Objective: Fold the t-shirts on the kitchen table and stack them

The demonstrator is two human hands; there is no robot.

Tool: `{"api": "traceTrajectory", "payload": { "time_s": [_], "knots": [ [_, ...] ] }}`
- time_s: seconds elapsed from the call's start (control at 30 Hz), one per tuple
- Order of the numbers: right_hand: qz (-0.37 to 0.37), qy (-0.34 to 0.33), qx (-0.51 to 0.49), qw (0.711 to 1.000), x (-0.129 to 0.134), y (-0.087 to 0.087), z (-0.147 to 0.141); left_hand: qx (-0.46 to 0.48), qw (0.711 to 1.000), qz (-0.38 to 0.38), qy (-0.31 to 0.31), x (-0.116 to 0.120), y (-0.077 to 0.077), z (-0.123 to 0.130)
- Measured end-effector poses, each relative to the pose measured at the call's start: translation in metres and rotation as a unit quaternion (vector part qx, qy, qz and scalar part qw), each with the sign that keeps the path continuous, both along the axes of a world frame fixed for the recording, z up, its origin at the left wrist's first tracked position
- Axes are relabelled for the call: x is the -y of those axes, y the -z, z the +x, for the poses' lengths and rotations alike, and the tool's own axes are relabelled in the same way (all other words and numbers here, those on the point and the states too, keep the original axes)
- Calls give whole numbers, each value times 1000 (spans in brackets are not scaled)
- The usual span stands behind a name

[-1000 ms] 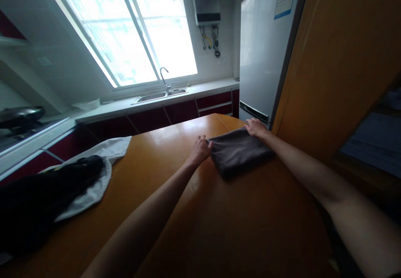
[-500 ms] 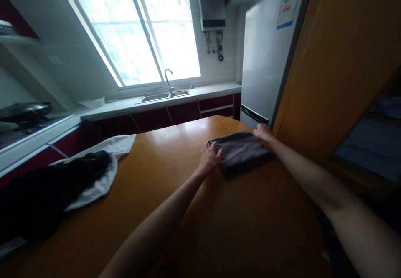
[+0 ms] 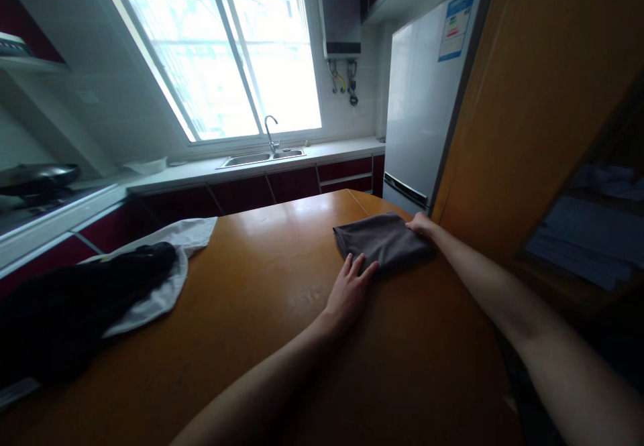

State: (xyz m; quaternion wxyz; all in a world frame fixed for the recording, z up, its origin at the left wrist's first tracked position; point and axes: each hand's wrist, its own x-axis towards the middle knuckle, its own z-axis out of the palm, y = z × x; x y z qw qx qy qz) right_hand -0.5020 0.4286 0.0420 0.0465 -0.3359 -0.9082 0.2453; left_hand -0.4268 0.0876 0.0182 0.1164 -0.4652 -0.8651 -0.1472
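Head view: left hand (image 3: 349, 293) now at the gray cloth's (image 3: 385, 241) near edge.

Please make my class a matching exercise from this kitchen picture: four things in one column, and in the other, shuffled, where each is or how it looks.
1. Grey cloth
2. Left hand
3. Right hand
4. Faucet

A. Rises by the sink, in front of the window
B. At the cloth's right end
C. Folded, on the wooden table
D. Fingers spread, at the cloth's near edge

Pairs: 1-C, 2-D, 3-B, 4-A
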Motion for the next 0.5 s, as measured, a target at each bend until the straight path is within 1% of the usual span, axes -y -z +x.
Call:
{"api": "traceTrajectory", "payload": {
  "time_s": [0.17,0.27,0.37,0.5],
  "knots": [
    [40,10,-10,999,-13,-5,-1,6,999,-30,-14,-20,-8,-3],
    [60,10,-8,998,-13,-7,2,7,999,-19,-28,-28,-16,-3],
    [84,3,-23,996,-1,-3,13,12,999,-2,-35,-24,-19,-3],
    [99,-31,-35,994,19,15,42,62,998,-31,12,-11,-15,-1]
  ]
}}
